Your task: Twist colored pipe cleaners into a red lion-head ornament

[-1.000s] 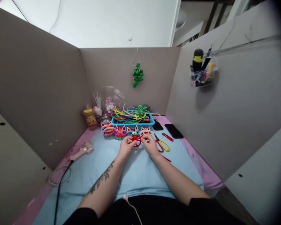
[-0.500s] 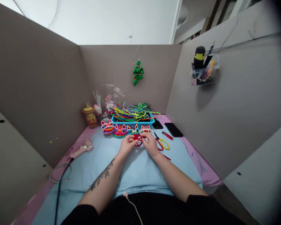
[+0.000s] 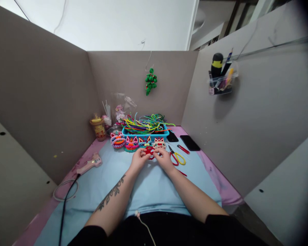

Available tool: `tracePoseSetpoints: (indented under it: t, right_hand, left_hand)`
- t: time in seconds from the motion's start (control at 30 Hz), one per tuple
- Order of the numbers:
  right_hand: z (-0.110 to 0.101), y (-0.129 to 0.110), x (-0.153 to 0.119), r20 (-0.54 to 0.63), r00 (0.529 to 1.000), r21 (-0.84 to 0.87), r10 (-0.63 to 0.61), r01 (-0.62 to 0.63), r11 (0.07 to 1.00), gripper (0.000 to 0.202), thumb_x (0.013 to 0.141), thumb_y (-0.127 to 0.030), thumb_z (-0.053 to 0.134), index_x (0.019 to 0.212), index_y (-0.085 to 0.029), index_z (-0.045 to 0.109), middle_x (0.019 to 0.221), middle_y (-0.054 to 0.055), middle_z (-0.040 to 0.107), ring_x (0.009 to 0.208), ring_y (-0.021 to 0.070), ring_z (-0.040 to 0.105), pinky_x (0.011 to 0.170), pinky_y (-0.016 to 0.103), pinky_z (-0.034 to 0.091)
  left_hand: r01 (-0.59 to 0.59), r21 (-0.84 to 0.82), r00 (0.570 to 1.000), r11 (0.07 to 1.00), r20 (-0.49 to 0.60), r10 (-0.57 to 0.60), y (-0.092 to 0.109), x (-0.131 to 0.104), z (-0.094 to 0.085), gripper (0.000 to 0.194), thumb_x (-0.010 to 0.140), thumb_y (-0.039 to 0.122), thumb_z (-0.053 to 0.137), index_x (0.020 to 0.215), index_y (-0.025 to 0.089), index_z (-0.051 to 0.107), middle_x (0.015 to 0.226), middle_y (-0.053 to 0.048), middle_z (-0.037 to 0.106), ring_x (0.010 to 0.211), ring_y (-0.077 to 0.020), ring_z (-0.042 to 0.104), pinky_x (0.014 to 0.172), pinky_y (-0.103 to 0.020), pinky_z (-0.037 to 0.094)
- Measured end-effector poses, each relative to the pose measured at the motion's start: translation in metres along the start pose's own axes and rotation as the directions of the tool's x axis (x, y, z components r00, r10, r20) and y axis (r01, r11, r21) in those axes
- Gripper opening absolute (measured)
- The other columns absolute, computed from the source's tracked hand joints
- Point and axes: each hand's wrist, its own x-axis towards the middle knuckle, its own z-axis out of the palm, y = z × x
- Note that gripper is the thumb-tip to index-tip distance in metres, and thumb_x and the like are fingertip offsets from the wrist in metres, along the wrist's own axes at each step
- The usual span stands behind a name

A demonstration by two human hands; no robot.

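Note:
Between my two hands is a red pipe-cleaner piece, bent into loops, held up off the cloth. My left hand pinches its left side with thumb and fingers. On its right side, my right hand closes thumb and fingertips on the same piece. Fingers cover part of it. Just behind stand several colourful fuzzy animal heads, among them a pink one and a cream one. To the right of my right hand lie scissors with red and yellow handles, and a thin red strip.
A blue basket of pipe cleaners stands at the back. Right of it lie a phone and a red utility knife. At left are a pink glue gun with its cord and a lidded cup. Grey panels enclose the table.
My right fingers have shifted slightly left and down along the red piece, which has turned a little. My left hand keeps its pinch. The view has tilted slightly.

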Motion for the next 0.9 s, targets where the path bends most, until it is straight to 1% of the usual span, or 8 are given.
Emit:
tracePoseSetpoints:
  t: [0.07, 0.17, 0.27, 0.37, 0.43, 0.63, 0.8, 0.9]
  right_hand:
    - [0.001, 0.003, 0.001, -0.006, 1.0, 0.014, 0.021, -0.021, 1.0, 0.011, 0.072, -0.031, 0.059, 0.069, -0.022, 0.064, 0.09, 0.005, 0.059, 0.091, 0.0216, 0.054, 0.078, 0.036, 0.044]
    - [0.002, 0.009, 0.002, -0.024, 0.998, -0.004, 0.054, -0.054, 0.999, 0.012, 0.07, -0.032, 0.062, 0.064, -0.022, 0.064, 0.105, 0.007, 0.056, 0.104, 0.0234, 0.049, 0.095, 0.041, 0.035]
    - [0.003, 0.013, 0.002, 0.036, 0.995, 0.015, 0.095, -0.096, 0.995, 0.013, 0.07, -0.032, 0.061, 0.064, -0.021, 0.064, 0.116, 0.007, 0.053, 0.114, 0.0242, 0.044, 0.101, 0.043, 0.028]
    - [0.005, 0.015, 0.002, 0.103, 0.985, 0.05, 0.136, -0.141, 0.989, 0.015, 0.072, -0.031, 0.058, 0.063, -0.021, 0.063, 0.121, 0.008, 0.052, 0.117, 0.0249, 0.042, 0.103, 0.045, 0.025]
    - [0.007, 0.015, 0.002, 0.108, 0.984, 0.052, 0.145, -0.151, 0.987, 0.016, 0.072, -0.032, 0.057, 0.063, -0.021, 0.064, 0.121, 0.008, 0.052, 0.118, 0.0251, 0.042, 0.103, 0.045, 0.025]
    - [0.01, 0.016, 0.001, 0.083, 0.986, 0.037, 0.147, -0.151, 0.988, 0.017, 0.072, -0.033, 0.058, 0.063, -0.02, 0.064, 0.118, 0.008, 0.054, 0.114, 0.024, 0.046, 0.101, 0.042, 0.027]
    - [0.013, 0.021, 0.002, 0.053, 0.988, 0.049, 0.148, -0.15, 0.987, 0.016, 0.071, -0.033, 0.058, 0.063, -0.02, 0.063, 0.108, 0.008, 0.056, 0.106, 0.0227, 0.051, 0.096, 0.038, 0.034]
    - [0.012, 0.019, 0.001, 0.017, 0.993, 0.023, 0.119, -0.119, 0.993, 0.014, 0.072, -0.032, 0.057, 0.069, -0.02, 0.063, 0.103, 0.007, 0.056, 0.104, 0.0223, 0.051, 0.093, 0.037, 0.038]
  left_hand:
    - [-0.024, 0.023, 1.0, 0.999, -0.01, 0.024, -0.001, 0.001, -0.001, 0.036, 0.055, 0.029, 0.073, 0.081, 0.016, 0.052, 0.055, 0.004, 0.056, 0.05, -0.0097, 0.052, 0.053, -0.021, 0.038]
    - [-0.089, 0.065, 0.996, 0.994, -0.01, 0.089, -0.002, 0.002, -0.002, 0.032, 0.056, 0.026, 0.072, 0.08, 0.017, 0.053, 0.058, 0.004, 0.056, 0.053, -0.0094, 0.052, 0.055, -0.021, 0.039]
    - [-0.142, 0.104, 0.99, 0.984, -0.001, 0.143, 0.0, 0.001, -0.002, 0.028, 0.058, 0.023, 0.07, 0.079, 0.017, 0.054, 0.061, 0.004, 0.057, 0.058, -0.0101, 0.054, 0.06, -0.021, 0.04]
    - [-0.143, 0.109, 0.99, 0.984, 0.006, 0.143, 0.0, 0.0, -0.001, 0.026, 0.059, 0.022, 0.068, 0.079, 0.017, 0.054, 0.063, 0.003, 0.057, 0.06, -0.0104, 0.054, 0.061, -0.022, 0.041]
    - [-0.129, 0.092, 0.992, 0.987, 0.005, 0.129, -0.002, 0.001, -0.001, 0.027, 0.058, 0.022, 0.068, 0.08, 0.017, 0.054, 0.065, 0.003, 0.057, 0.059, -0.0103, 0.055, 0.06, -0.022, 0.042]
    - [-0.035, 0.025, 0.999, 0.999, -0.031, 0.036, -0.004, 0.001, 0.0, 0.032, 0.057, 0.025, 0.07, 0.082, 0.017, 0.052, 0.066, 0.004, 0.056, 0.052, -0.0085, 0.053, 0.053, -0.021, 0.043]
    - [-0.026, 0.009, 0.999, 1.0, -0.019, 0.026, -0.002, 0.0, 0.001, 0.034, 0.057, 0.026, 0.071, 0.084, 0.017, 0.051, 0.065, 0.004, 0.055, 0.051, -0.0088, 0.054, 0.052, -0.021, 0.045]
    - [-0.014, -0.012, 1.0, 1.0, -0.024, 0.014, -0.002, 0.0, 0.002, 0.036, 0.057, 0.028, 0.071, 0.085, 0.017, 0.05, 0.066, 0.004, 0.055, 0.05, -0.0087, 0.055, 0.051, -0.022, 0.045]
